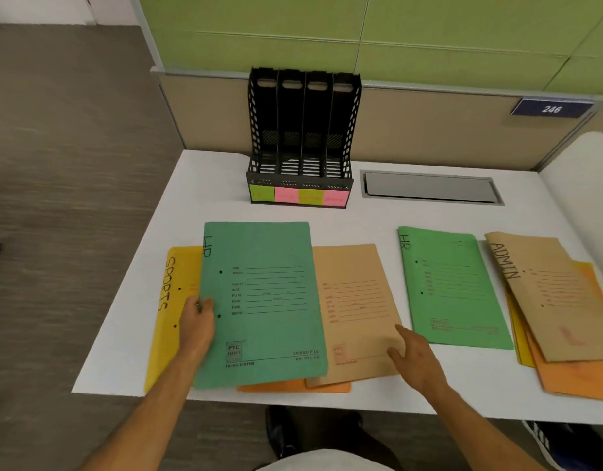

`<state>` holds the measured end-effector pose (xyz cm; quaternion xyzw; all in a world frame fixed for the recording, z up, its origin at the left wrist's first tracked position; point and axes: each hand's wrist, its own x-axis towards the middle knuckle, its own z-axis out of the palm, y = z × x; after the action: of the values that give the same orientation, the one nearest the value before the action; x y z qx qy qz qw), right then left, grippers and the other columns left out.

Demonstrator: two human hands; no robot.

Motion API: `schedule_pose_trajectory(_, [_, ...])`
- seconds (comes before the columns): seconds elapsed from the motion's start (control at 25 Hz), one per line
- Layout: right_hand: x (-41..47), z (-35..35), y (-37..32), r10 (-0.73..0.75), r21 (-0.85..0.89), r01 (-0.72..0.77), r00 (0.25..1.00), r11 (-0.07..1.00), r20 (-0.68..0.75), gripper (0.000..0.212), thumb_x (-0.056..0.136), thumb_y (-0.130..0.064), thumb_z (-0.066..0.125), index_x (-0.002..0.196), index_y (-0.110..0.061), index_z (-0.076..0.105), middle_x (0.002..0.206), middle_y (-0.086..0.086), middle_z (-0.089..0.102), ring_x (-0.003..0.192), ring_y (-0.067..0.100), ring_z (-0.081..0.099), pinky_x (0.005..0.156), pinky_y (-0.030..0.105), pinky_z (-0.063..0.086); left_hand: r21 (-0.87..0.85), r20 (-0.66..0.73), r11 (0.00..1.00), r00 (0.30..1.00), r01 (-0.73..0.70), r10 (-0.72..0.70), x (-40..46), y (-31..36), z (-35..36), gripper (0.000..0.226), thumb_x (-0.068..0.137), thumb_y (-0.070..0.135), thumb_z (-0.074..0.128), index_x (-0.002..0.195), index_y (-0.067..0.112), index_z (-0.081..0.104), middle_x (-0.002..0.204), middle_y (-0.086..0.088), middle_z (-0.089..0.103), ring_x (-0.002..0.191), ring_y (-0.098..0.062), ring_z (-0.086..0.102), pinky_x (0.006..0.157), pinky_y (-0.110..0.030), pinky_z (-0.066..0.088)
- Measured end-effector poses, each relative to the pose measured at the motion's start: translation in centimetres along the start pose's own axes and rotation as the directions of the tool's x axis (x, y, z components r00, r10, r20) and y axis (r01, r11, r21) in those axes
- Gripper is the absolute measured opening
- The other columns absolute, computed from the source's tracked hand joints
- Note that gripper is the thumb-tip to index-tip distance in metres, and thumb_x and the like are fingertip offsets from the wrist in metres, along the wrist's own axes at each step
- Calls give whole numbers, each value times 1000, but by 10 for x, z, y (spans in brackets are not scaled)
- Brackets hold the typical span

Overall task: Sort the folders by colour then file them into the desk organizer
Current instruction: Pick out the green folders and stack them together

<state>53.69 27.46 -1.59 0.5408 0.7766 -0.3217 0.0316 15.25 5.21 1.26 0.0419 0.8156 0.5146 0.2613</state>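
A teal-green folder marked HR [266, 300] lies on top of the left pile, and my left hand [198, 321] grips its left edge. Under it are a yellow folder marked SPORTS [171, 300], a tan folder [357, 311] and an orange folder [293, 385]. My right hand [412, 355] rests with spread fingers on the tan folder's lower right corner. A second green HR folder [452, 287] lies alone to the right. Further right, a tan ADMIN folder [548, 294] tops orange [571, 379] and yellow folders. The black desk organizer [301, 137] stands empty at the back, with green and pink labels on its front.
The white desk [225, 185] ends close to my body; the left pile overhangs its front edge. A grey cable hatch [429, 186] sits right of the organizer. A beige and green partition runs behind, carrying a blue 246 plate [551, 108]. Shoes show on the floor below.
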Motion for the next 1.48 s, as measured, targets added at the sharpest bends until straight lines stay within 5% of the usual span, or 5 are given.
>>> schedule_pose_trajectory(0.52, [43, -63, 49, 130, -216, -131, 991, 968, -20, 101, 81, -51, 74, 154, -8, 19, 159, 19, 26, 145, 41, 26, 115, 55, 34, -35, -40, 999, 999, -38, 37, -87, 14, 92, 22, 96, 41, 61, 112, 28, 55, 103, 6, 71, 87, -16, 73, 64, -34, 59])
schedule_pose_trajectory(0.88, [81, -57, 27, 257, -320, -210, 960, 924, 112, 113, 83, -58, 70, 155, -3, 2, 160, 30, 6, 143, 52, 22, 116, 55, 33, -20, -115, 1000, 993, -7, 5, -114, 2, 103, 22, 96, 41, 61, 113, 28, 56, 108, 2, 70, 92, -20, 72, 76, -46, 62])
schedule_pose_trajectory(1.16, [86, -54, 27, 189, -422, -108, 970, 900, 156, 100, 91, -30, 64, 157, -11, -9, 162, 29, 0, 140, 61, 22, 112, 56, 40, -9, -146, 1000, 989, -15, 14, -121, 4, 111, 23, 97, 41, 61, 114, 28, 54, 108, 5, 69, 93, -18, 71, 74, -41, 61])
schedule_pose_trajectory(1.32, [85, -66, 43, 71, -377, -27, 992, 926, 103, 79, 95, -17, 47, 157, -8, -1, 158, 24, 23, 123, 48, 52, 100, 50, 50, -7, -128, 1000, 991, -23, 22, -119, 8, 120, 23, 98, 39, 60, 116, 27, 53, 107, 5, 68, 91, -17, 71, 67, -34, 58])
schedule_pose_trajectory(1.48, [88, -94, 50, -14, -280, 20, 1000, 960, 22, 52, 93, -6, 43, 143, -5, 32, 119, 18, 61, 90, 37, 61, 82, 45, 52, -7, -95, 1000, 995, -15, 14, -113, 16, 134, 21, 99, 37, 59, 116, 28, 52, 108, -1, 70, 90, -22, 72, 74, -45, 62])
